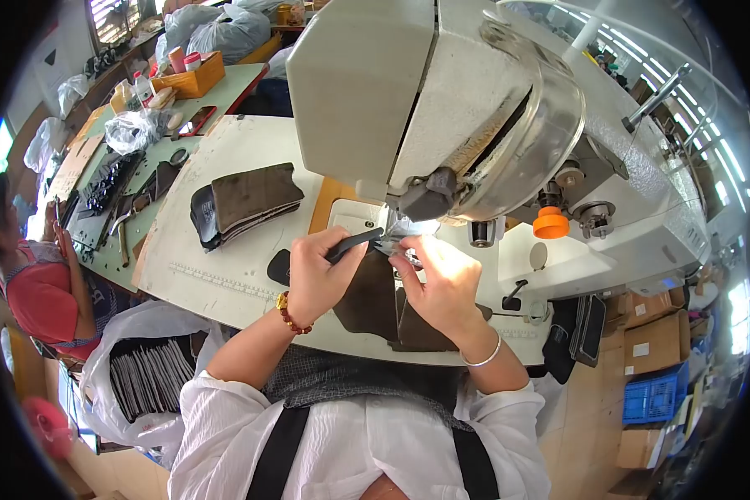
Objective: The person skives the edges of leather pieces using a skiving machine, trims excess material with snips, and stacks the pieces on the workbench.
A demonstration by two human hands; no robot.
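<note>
Under the head of a large sewing machine [475, 108], both hands meet near the lit needle area. My left hand [318, 268] is closed round a slim black tool [354, 245] that points to the right. The fingers of my right hand [436, 279] are pinched at the needle area, on something small that I cannot make out. Dark brown leather pieces [367, 300] lie on the white table below my hands. To the left rests a stack of dark leather pieces [254, 196]. A small black piece [279, 267] lies beside my left wrist.
A ruler [225, 282] lies along the table [171, 250]. At the left, a person in red [46, 292] sits by a green table [217, 98] with a wooden box [193, 81]. A plastic bag [108, 358] of dark pieces stands below. Boxes and a blue crate [648, 397] are at right.
</note>
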